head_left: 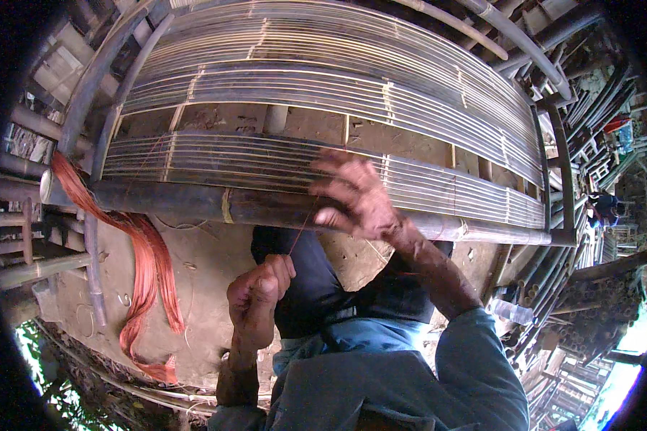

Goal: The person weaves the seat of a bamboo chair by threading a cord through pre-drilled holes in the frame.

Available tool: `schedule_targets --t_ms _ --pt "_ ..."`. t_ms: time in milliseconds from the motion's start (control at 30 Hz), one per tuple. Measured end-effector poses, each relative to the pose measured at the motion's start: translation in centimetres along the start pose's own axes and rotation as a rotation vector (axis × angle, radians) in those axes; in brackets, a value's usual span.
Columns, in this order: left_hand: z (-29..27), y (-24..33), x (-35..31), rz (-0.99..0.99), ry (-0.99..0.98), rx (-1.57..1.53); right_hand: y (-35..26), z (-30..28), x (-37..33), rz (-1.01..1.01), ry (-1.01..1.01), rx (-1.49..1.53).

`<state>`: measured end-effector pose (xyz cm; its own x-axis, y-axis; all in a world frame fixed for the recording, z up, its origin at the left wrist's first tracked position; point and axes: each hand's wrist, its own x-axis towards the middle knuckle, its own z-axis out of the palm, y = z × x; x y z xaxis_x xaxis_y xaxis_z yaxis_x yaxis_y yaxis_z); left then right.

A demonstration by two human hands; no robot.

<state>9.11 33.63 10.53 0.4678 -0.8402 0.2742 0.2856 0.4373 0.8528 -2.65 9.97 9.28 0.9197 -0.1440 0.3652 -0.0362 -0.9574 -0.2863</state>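
Note:
My left hand [260, 293] is closed in front of the bamboo bed-like frame, gripping a thin red string [299, 241]. From there the string runs taut up toward the thick front pole [172, 201] of the frame. Over that pole and the nearest slats, my right hand [359, 197] is spread, slightly smeared by motion, with nothing visible in its fingers. The string passes close to its thumb; whether they touch, I cannot tell. Thin pale bamboo slats [446, 115] lie in rows across the frame. A hank of orange-red strings [147, 251] drapes over the pole's left end.
Bamboo posts [93, 93] rise at the left, beside a slatted bench [43, 271]. Bamboo poles [543, 291] are piled at the right near a clear plastic bottle [512, 313]. Another person [605, 208] is far off at the right. The ground [208, 287] is bare earth.

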Motion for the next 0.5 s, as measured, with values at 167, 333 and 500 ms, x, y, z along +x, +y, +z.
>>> schedule_targets --t_ms 167,333,500 --pt "1.2 0.2 -0.7 0.002 0.021 0.121 0.0 3.2 -0.1 -0.046 0.151 0.343" --pt "2.3 2.3 -2.3 -0.398 0.027 0.596 -1.1 2.4 -2.2 0.027 0.116 0.355" --pt "-0.6 0.7 -3.2 -0.071 0.140 0.233 0.2 0.9 -1.5 0.085 0.115 0.449"
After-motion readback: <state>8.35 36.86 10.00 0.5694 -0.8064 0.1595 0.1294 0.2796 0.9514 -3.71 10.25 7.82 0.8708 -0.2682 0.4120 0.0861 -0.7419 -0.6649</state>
